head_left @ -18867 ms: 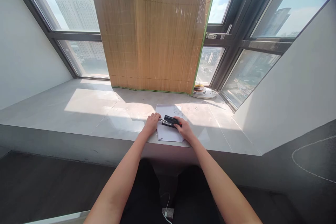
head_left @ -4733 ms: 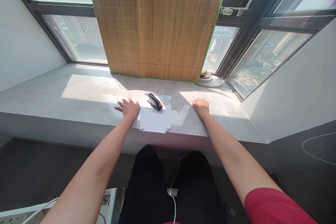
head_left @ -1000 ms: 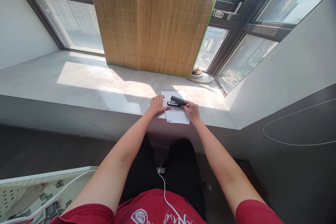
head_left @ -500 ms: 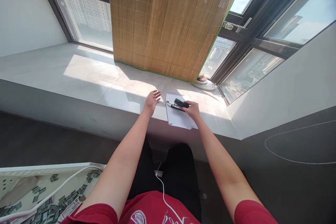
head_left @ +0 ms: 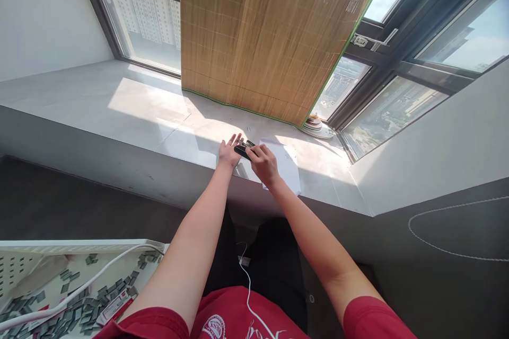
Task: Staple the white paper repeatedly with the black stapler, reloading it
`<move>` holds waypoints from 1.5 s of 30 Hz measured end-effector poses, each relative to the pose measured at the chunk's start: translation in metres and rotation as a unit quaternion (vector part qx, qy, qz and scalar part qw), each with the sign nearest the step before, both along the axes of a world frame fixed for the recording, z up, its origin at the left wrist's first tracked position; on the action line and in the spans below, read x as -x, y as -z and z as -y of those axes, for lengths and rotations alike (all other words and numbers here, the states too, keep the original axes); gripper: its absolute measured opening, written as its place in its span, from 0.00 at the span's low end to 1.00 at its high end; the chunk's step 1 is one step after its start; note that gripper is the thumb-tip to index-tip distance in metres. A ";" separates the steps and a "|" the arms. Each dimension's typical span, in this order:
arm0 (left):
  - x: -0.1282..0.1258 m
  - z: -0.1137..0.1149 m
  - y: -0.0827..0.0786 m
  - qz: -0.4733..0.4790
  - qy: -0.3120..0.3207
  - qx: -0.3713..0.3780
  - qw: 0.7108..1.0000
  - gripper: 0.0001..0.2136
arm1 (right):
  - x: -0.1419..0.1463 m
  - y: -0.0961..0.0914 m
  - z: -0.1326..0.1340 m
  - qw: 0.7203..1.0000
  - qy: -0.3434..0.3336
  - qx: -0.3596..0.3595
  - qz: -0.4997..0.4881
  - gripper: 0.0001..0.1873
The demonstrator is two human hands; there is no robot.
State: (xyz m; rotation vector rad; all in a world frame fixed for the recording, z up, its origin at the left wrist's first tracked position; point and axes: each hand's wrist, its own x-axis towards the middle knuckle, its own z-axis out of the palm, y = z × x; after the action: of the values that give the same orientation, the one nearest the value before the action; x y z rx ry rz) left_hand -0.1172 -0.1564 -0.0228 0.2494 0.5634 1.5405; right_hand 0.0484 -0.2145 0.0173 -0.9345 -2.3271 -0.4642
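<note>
A black stapler [head_left: 243, 152] is gripped in my right hand [head_left: 265, 164], its two halves swung apart. The stapler's front end hangs over the palm of my left hand [head_left: 229, 152], which is turned up with its fingers spread. Whether the stapler touches that palm I cannot tell. White sheets of paper [head_left: 287, 167] lie on the pale window ledge [head_left: 167, 135], partly under and to the right of my right hand. Beyond my left fingers, a small thin piece [head_left: 249, 128] rests on the ledge.
At bottom left, a white basket [head_left: 119, 243] holds many grey staple strips [head_left: 75, 310] and a red-white box [head_left: 115, 307]. A white cable [head_left: 95, 275] crosses it. Stacked plates [head_left: 316, 126] stand in the window corner. A bamboo blind [head_left: 262, 37] hangs behind the ledge.
My right hand has lifted the open stapler off the paper and carried it left, over my left hand. My left palm has turned upward. The view has shifted slightly.
</note>
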 end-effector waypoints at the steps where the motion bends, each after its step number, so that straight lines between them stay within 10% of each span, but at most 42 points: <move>1: 0.000 0.001 0.000 0.005 -0.002 0.001 1.000 0.28 | -0.001 0.000 0.000 1.000 -0.007 -0.004 0.013 0.23; 15: 0.001 0.007 0.001 0.012 0.008 -0.036 0.999 0.25 | -0.003 -0.002 -0.001 0.996 -0.064 -0.012 0.067 0.23; 21: 0.001 0.005 0.001 0.013 -0.003 -0.024 1.000 0.26 | -0.016 0.000 0.001 0.995 0.015 0.021 -0.101 0.16; 27: 0.001 0.004 0.005 -0.003 0.017 -0.022 1.000 0.26 | -0.077 0.017 0.008 0.888 0.265 0.146 -0.345 0.16; 32: 0.001 0.009 0.001 -0.061 0.011 -0.020 0.998 0.25 | -0.108 0.039 0.005 0.844 0.297 0.207 -0.396 0.21; 40: 0.001 0.008 0.004 -0.056 0.010 -0.018 0.998 0.22 | -0.109 0.040 0.002 0.880 0.268 0.189 -0.344 0.23; 45: 0.000 0.006 0.002 -0.030 0.009 -0.007 0.999 0.21 | -0.048 0.006 0.003 0.921 0.180 0.118 -0.323 0.14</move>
State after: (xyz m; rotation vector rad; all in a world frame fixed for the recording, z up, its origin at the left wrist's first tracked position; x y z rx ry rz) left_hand -0.1174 -0.1627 -0.0251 0.3109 0.5974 1.5242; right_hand 0.0965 -0.2177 0.0113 -1.3944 -1.6304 0.0084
